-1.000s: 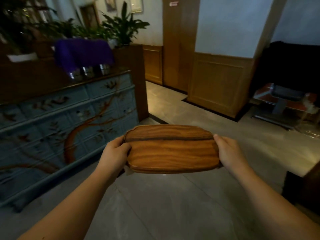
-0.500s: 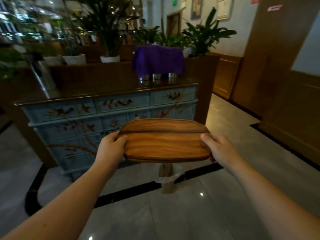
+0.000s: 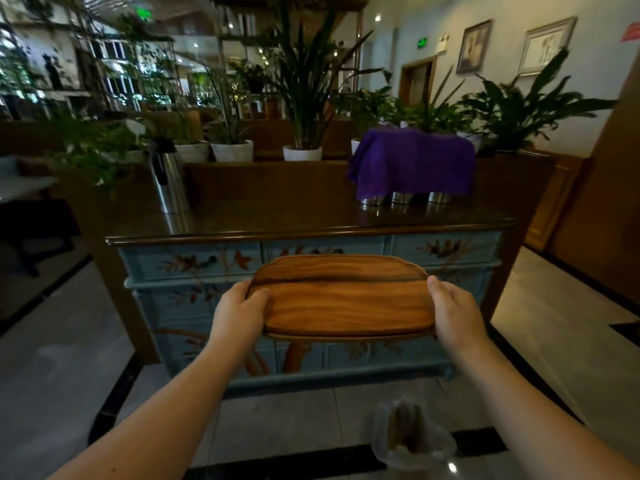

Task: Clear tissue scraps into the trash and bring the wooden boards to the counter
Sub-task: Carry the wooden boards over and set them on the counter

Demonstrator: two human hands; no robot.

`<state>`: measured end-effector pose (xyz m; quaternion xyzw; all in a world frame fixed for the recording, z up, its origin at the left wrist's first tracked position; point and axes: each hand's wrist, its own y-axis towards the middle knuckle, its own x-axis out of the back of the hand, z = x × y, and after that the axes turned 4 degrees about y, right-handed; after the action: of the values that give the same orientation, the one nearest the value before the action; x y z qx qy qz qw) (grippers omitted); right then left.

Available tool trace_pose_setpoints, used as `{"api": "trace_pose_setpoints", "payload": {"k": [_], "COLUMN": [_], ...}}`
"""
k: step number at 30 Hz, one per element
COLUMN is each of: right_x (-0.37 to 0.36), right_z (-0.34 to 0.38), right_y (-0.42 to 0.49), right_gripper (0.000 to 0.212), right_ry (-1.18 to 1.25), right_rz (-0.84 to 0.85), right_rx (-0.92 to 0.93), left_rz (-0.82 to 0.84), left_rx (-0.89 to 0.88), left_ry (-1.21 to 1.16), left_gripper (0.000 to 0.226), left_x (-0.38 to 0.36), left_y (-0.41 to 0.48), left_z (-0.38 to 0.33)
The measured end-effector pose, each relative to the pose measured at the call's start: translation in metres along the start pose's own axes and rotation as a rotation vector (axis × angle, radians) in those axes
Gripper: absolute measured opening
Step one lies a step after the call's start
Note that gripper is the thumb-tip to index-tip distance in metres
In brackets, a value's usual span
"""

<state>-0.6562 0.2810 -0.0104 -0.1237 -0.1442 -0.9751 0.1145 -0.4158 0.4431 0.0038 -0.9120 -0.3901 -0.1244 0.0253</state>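
both hands grip wooden boards [image 3: 343, 299] (stacked) facing counter [image 3: 311, 220].

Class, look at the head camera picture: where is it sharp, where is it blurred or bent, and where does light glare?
Head view: the wooden boards and both hands are sharp; the trash bin at the bottom edge is blurred; the counter top mirrors the metal cups; bright windows glare at upper left; wide-angle bending curves the edges; the room is dim.

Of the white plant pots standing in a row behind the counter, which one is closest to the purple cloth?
The white pot partly hidden by the left edge of the purple cloth. The other pots stand farther left, in full view.
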Motion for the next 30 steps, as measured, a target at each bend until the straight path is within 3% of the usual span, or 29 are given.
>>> {"api": "trace_pose_setpoints", "payload": {"k": [9,14,18,30], "right_x": [-0.091,-0.129,-0.16,-0.252], "right_z": [0.003,-0.015,-0.03,-0.079], "right_y": [0.105,0.164,0.233,0.451], "right_gripper": [0.057,0.03,0.023,0.029], "right_ry": [0.053,0.04,0.025,-0.142], "right_rz": [0.023,0.123,0.175,0.401], "right_rx": [0.009,-0.051,-0.054,-0.035], "left_rz": [-0.105,-0.14,-0.157,-0.178], "left_rx": [0.002,-0.013,-0.006,0.194], "left_ry": [0.07,0.144,0.187,0.115], "left_gripper": [0.019,0.019,0.021,0.023], "left_x": [0.022,0.019,0.006,-0.037], "left_y": [0.123,0.19,0.26,0.466], "left_z": [-0.002,0.003,0.011,0.033]}}
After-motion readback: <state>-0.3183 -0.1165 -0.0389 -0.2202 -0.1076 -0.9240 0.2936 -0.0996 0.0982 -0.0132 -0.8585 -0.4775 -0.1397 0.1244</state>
